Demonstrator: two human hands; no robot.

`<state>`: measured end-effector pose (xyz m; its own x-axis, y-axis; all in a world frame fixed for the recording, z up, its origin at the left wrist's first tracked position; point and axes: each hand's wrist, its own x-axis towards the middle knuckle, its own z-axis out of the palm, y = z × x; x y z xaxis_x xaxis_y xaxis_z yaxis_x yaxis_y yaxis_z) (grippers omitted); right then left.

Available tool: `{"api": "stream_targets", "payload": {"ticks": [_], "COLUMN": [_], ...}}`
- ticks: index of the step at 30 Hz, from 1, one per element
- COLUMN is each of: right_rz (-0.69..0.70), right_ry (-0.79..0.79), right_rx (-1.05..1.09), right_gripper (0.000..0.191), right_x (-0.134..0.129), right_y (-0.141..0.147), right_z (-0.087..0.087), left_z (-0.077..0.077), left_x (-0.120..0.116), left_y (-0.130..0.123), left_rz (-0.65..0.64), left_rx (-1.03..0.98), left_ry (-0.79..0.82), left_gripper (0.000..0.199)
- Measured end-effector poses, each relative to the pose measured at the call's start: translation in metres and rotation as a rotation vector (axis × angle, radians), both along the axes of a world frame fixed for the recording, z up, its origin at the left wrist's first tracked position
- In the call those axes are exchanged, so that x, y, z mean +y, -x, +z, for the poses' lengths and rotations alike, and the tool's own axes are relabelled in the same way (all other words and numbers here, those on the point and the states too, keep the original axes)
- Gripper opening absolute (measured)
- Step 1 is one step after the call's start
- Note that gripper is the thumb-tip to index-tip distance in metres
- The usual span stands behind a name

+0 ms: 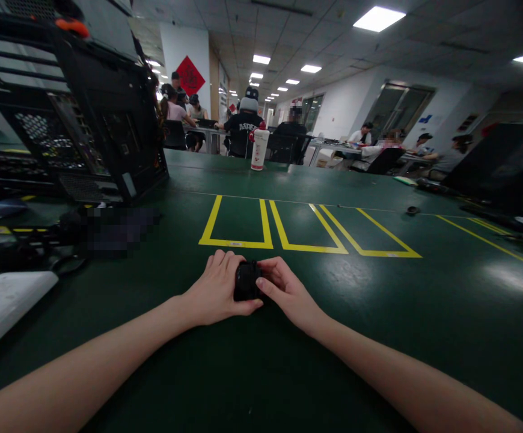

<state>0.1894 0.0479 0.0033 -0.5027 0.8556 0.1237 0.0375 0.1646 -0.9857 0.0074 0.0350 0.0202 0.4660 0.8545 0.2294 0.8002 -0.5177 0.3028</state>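
Between my hands, low over the green table or resting on it, is a small black boxy device (246, 281) with rounded edges; its exact kind is not clear. My left hand (219, 285) wraps round its left side, with the thumb along the near edge. At its right side, my right hand (286, 291) grips with thumb and bent fingers. Much of the device is hidden behind the fingers. Just beyond the hands, yellow tape outlines (237, 244) mark the green table top (261, 373).
An open black computer case (85, 114) stands at left, near cables (58, 237) and a white box-like object (9, 307). A white cup (259, 149) is at the far edge. A small round black piece (412, 210) and a dark monitor (505, 162) are at right. People sit beyond.
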Motion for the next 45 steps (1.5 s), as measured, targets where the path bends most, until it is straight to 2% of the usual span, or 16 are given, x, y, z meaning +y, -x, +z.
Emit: {"api": "stream_targets", "payload": {"ticks": [4,8,14,17,24,29,32,35,39,45], "right_rz": [0.03,0.1,0.016,-0.012,0.077,0.018,-0.01,0.01,0.082,0.014], "right_ry": [0.026,0.02,0.015,0.021,0.02,0.019,0.024,0.036,0.031,0.012], "right_rx": [-0.033,0.027,0.014,-0.029,0.023,0.036,0.0,-0.03,0.029,0.014], "right_gripper": [0.026,0.028,0.016,0.023,0.026,0.018,0.025,0.029,0.026,0.021], "right_x": [-0.0013,-0.0037,-0.0035,-0.0026,-0.0035,-0.0027,-0.0016,-0.0018,-0.0038,-0.0028], "right_y": [-0.0017,-0.0035,-0.0023,-0.0016,-0.0021,-0.0016,-0.0017,-0.0022,-0.0026,-0.002], "right_z": [0.0034,0.0061,0.004,0.0047,0.0063,0.0025,0.0023,0.0048,0.007,0.0037], "left_z": [0.001,0.0029,0.0029,0.0029,0.0037,0.0014,0.0007,0.0012,0.0026,0.002], "left_x": [-0.0003,-0.0007,-0.0009,-0.0013,-0.0014,0.0,0.0001,-0.0001,-0.0003,0.0002], "left_y": [-0.0002,-0.0004,0.0002,0.0003,-0.0001,-0.0003,-0.001,-0.0017,-0.0015,0.0], "left_rz": [-0.008,-0.007,-0.005,-0.006,-0.01,-0.001,-0.004,-0.008,-0.011,-0.01], "left_rx": [-0.002,-0.003,-0.012,-0.016,-0.024,-0.008,-0.008,-0.009,-0.005,-0.008], "left_ry": [0.002,0.002,0.009,0.011,0.018,-0.018,-0.015,-0.014,-0.004,-0.005], "left_gripper": [0.059,0.057,0.059,0.059,0.056,0.061,0.061,0.061,0.058,0.059]}}
